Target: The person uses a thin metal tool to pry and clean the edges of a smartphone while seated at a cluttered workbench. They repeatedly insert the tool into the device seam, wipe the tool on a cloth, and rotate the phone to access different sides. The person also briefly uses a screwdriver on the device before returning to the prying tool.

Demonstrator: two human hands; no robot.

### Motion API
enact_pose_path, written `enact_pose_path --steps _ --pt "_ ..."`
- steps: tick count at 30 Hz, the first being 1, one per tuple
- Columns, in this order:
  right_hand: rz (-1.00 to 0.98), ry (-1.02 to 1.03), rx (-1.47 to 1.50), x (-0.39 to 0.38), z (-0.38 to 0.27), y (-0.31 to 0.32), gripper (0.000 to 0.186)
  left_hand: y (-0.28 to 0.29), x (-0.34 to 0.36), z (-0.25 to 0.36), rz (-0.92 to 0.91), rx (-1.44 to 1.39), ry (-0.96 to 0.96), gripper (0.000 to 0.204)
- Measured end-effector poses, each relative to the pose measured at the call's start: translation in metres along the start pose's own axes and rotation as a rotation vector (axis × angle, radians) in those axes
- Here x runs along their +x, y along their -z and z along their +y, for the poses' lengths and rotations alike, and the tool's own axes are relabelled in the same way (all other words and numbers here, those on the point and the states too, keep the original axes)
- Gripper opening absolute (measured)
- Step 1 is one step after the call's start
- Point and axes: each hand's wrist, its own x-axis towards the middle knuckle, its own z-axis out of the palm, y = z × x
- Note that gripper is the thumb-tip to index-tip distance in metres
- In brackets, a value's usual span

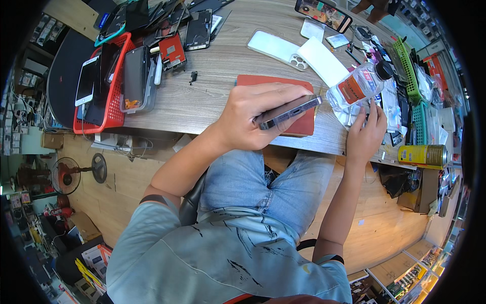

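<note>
My left hand (253, 111) is closed around a dark smartphone (291, 112), its bottom edge with the charging port turned up toward me. Below it on the desk lies a thick red pad or book (276, 80), partly covered by the hand. My right hand (365, 134) is at the desk's right front, fingers stretched out and apart over small items that I cannot make out. Just beyond those fingers a clear plastic bottle (362, 86) with an orange label and black cap appears tilted. Nothing shows held in the right hand.
A pale phone case (277, 48) and a white sheet (324, 62) lie behind the pad. A red basket (115, 96) of phones sits left, near piled phone parts (198, 29). At the right are green baskets (405, 68) and a yellow can (422, 155). A propped phone (324, 15) stands at the back.
</note>
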Motion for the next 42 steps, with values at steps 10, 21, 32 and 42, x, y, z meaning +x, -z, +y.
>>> enact_pose_path --steps 10,21,32,42 --pt "-0.010 0.005 -0.016 -0.001 0.000 -0.001 0.031 0.001 -0.002 0.000 0.003 0.002 0.000 0.032" --pt "0.167 -0.158 0.307 -0.004 -0.020 0.039 0.026 0.002 -0.006 0.003 -0.105 0.025 0.040 0.031" --pt "-0.745 -0.789 1.564 -0.019 -0.122 0.141 0.047 -0.012 -0.005 0.011 -0.449 0.138 -0.168 0.051" --pt "-0.397 -0.863 1.876 -0.020 -0.137 0.121 0.055 0.002 0.003 0.009 0.039 0.483 0.075 0.082"
